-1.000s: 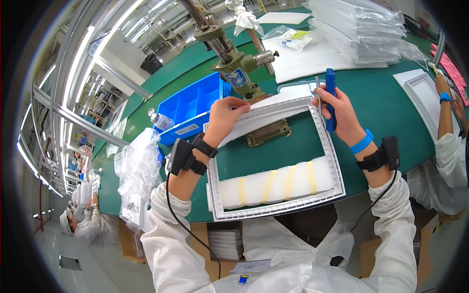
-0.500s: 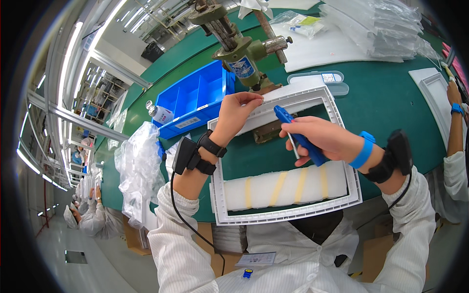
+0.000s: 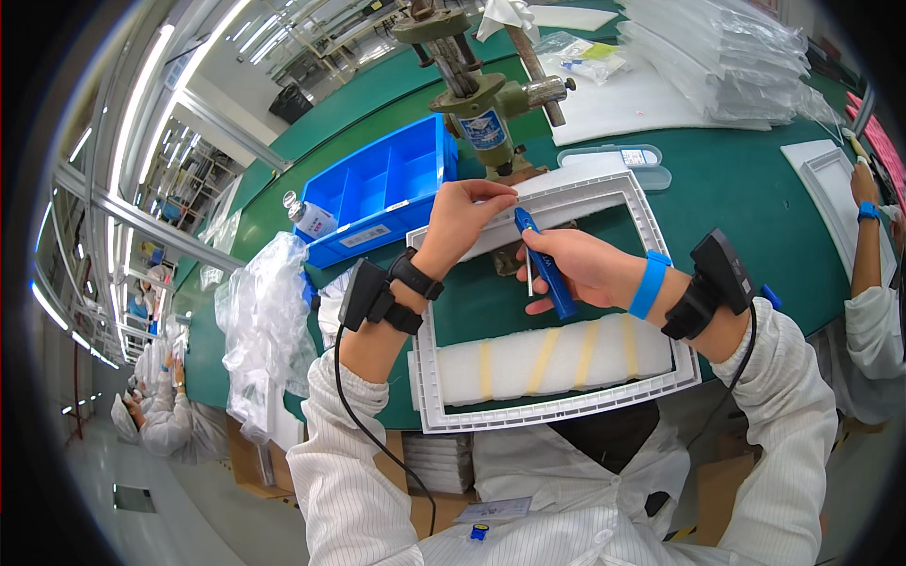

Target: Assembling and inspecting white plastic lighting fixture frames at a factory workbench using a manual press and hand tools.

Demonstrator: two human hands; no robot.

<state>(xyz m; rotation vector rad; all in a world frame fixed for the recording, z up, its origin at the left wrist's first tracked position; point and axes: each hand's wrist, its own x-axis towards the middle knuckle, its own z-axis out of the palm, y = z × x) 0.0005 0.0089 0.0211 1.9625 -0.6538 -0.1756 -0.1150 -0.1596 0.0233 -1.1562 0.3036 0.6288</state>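
A white rectangular plastic frame (image 3: 557,415) lies on the green table in front of me. At its far side my left hand (image 3: 462,215) is closed in a pinch, its fingertips over the frame's far bar; what they hold is too small to make out. My right hand (image 3: 585,264) is closed around a slim blue pen-shaped tool (image 3: 551,278), with a thin silvery rod alongside it. The tool's upper end points at the far bar, close to my left fingertips. A white foam strip (image 3: 557,363) with yellow tape bands lies inside the frame's near side.
A green metal press (image 3: 481,104) stands behind the frame. Left of it are a divided blue bin (image 3: 330,247), a small white bottle (image 3: 314,219) and crumpled clear plastic (image 3: 260,330). Bagged sheets (image 3: 708,66) are stacked far right. A co-worker's arm (image 3: 864,245) is at the right edge.
My right hand has moved left with the blue tool, bringing its upper end nearer my left fingertips. The left hand keeps its pinch at the far bar.
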